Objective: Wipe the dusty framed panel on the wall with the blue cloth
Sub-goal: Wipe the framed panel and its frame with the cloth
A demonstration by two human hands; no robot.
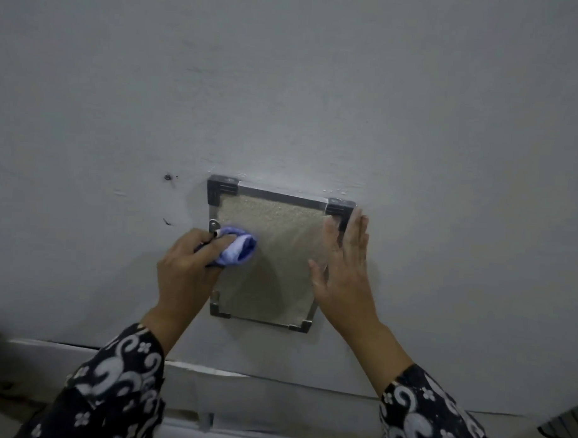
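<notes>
Nearest the camera, two dark patterned sleeves [111, 386] rise from the lower corners of the frame toward a grey wall [318, 88] that fills almost the whole view. Just below the middle of the frame hangs the framed panel [280, 248], a speckled, dusty beige sheet in a thin metal frame with dark corner brackets. It lies flat against the wall. Its long axis looks to run up and down the frame, though the wide lens skews it, so the top edge slopes down to the right.

The right hand [343, 270] is flat and open, fingers together, laid along the panel's right edge and reaching up to the upper right bracket, apparently steadying it. The left hand [187, 264] is curled around the bunched blue cloth [237, 249], which presses on the panel's upper left area, just beside a small metal clip [212, 224] on the left rail.

Judging from this, the main risk is the cloth wad snagging on that clip or on a bracket as it sweeps, which could tug the frame askew. Pressing hard on the sheet's middle might flex it. Dust is likely to smear or drift down onto the ledge [210, 370] below if the strokes do not overlap. Most of the surface still looks dusty.
</notes>
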